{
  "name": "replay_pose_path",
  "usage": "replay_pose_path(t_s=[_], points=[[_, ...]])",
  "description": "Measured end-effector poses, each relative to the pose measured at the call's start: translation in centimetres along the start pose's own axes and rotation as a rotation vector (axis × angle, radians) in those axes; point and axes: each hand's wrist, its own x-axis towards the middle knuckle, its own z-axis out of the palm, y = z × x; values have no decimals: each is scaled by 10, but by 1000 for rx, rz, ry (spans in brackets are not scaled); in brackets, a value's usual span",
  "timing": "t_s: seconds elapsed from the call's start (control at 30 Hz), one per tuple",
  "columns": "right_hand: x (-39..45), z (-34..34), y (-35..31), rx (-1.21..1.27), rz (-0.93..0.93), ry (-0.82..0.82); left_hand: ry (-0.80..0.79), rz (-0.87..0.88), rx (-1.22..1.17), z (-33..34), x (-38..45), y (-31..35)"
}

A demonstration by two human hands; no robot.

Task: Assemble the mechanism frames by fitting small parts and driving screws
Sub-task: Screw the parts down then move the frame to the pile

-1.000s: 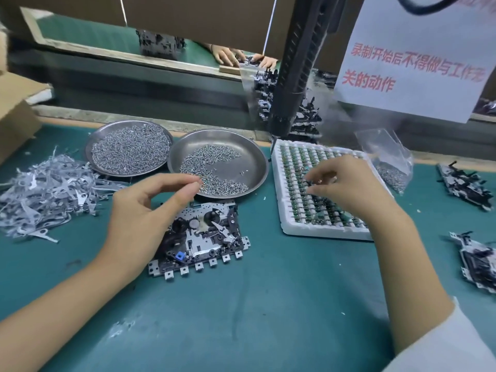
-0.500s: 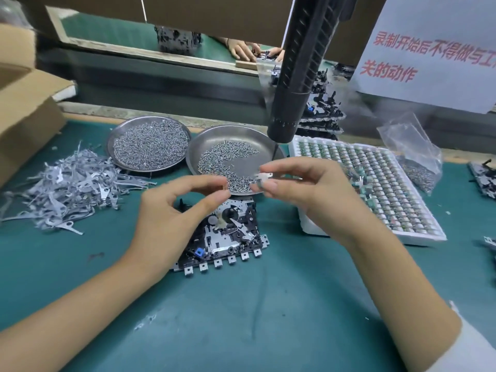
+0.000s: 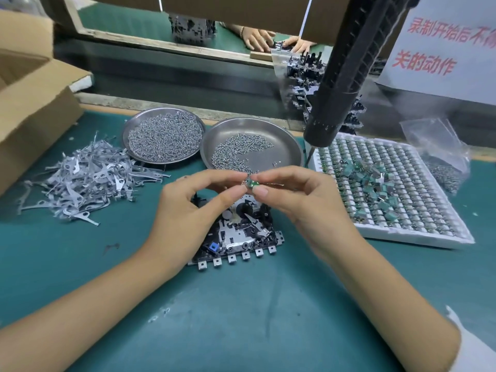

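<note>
Pinching one small green part (image 3: 251, 183) between both hands — left hand (image 3: 188, 213), right hand (image 3: 300, 202) — above the mechanism frame (image 3: 241, 232); bare mat nearer the person.

- Even, fairly bright overhead light is falling across the teal work mat (image 3: 241, 318), giving only soft, short shadows under the forearms.
- The two round steel dishes (image 3: 284, 140) are catching a dull sheen rather than hard glare.
- The clear crumpled plastic bag (image 3: 434, 146) at the right is showing pale, milky reflections.
- Wide-angle distortion is bending the edges: the brown cardboard box (image 3: 32, 108) at left and the white paper sign with red characters (image 3: 451, 44) are leaning outward.
- The black ribbed hanging screwdriver barrel (image 3: 346, 65), close to the lens, is looking soft.
- The far background is slightly blurred and dimmer.
- Fine detail in the grey heap of stamped metal levers (image 3: 86, 178) is smearing a little.
</note>
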Motion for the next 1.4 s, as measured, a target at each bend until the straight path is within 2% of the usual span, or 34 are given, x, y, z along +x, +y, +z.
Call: replay_pose_path(t_s=[0.2, 0.43, 0.83, 1.07, 1.27, 1.4], points=[[0, -1, 1, -31, 3, 5, -20, 1, -13, 1, 0, 0], [-1, -1, 1, -36, 6, -7, -20, 8, 77, -1, 0, -1], [-2, -2, -2, -134, 19, -140, -28, 70, 202, -5, 2, 2], [-4, -2, -4, -171, -52, -148, -87, 91, 229, -10, 4, 6], [-10, -1, -9, -354, -208, -146, -213, 133, 313, -24, 11, 18], [-22, 0, 5, -697, -394, -217, -231, 90, 230, -30, 2, 16]])
